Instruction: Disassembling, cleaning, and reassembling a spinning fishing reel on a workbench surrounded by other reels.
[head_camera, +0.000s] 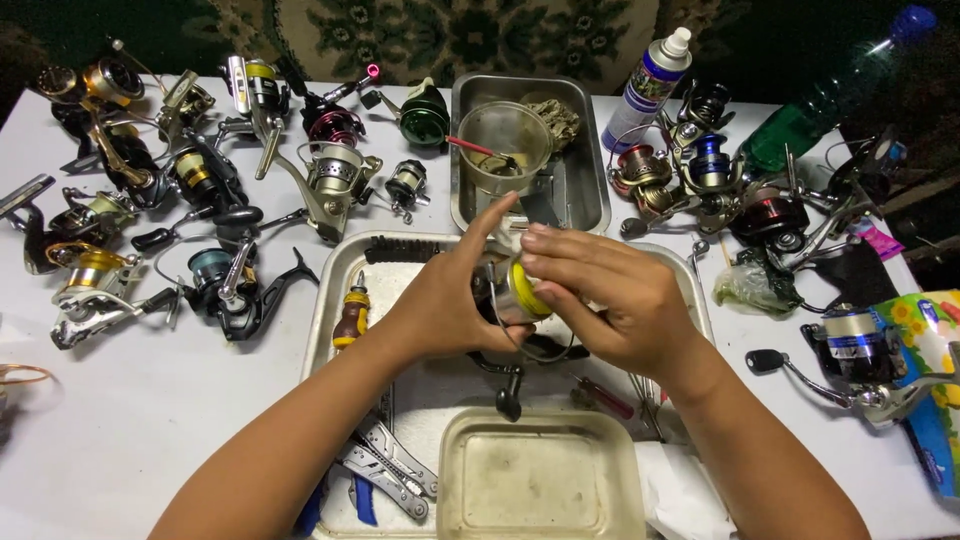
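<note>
Both my hands meet over a metal tray (335, 290) at the table's middle. They hold one fishing reel (520, 300) with a yellow-lined spool and a black handle hanging below. My left hand (450, 295) grips the reel's body from the left, index finger raised. My right hand (595, 300) wraps over the spool from the right. A small screwdriver with a yellow and brown handle (351, 316) lies in the tray to the left.
Several fishing reels (215, 180) lie at the left, more at the right (700, 170). A deep steel pan (585, 195) holds a clear cup with a red brush (500, 145). A spray bottle (650, 80), green bottle (810, 115), pliers (385, 470) and plastic tub (540, 480) surround the tray.
</note>
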